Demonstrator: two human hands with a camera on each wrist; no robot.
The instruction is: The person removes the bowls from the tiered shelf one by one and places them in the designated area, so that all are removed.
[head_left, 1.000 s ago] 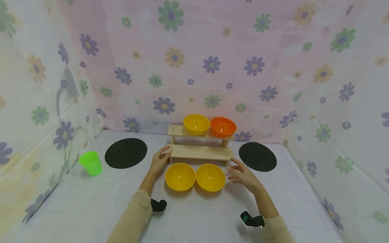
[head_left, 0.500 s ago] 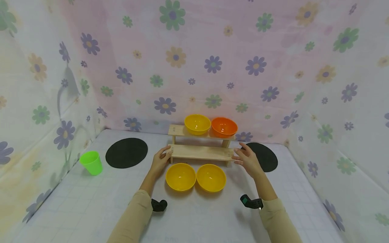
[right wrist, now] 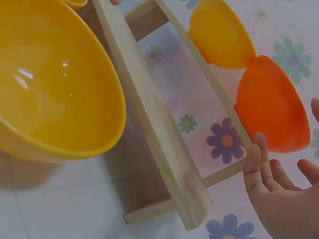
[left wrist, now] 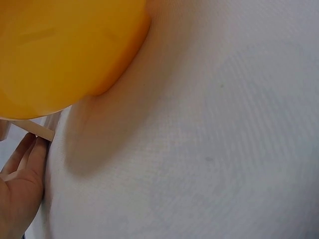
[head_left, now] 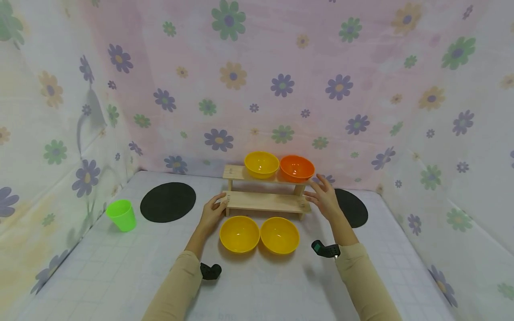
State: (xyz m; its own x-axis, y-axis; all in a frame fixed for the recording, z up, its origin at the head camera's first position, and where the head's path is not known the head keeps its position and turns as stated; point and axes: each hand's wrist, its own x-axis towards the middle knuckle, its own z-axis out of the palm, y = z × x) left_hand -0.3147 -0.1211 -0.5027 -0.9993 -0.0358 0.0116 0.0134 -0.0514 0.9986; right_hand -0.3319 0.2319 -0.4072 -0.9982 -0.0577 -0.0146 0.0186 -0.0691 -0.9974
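Observation:
A two-step wooden shelf stand stands mid-table. My left hand holds the left end of its lower step; in the left wrist view the fingers reach the wood. On the upper step sit a yellow bowl and, to its right, an orange bowl. My right hand is raised at the right end of the stand, fingers spread, just below the orange bowl. In the right wrist view its fingertips come right up to the orange bowl's base and the upper step.
Two yellow bowls, a left one and a right one, stand side by side before the stand. Dark round mats lie left and right, the right partly behind my hand. A green cup stands far left. Flowered cloth walls surround the table.
My right hand has moved up and away from beside the front right bowl to the stand's upper step by the orange bowl. My left hand has stayed at the stand's left end.

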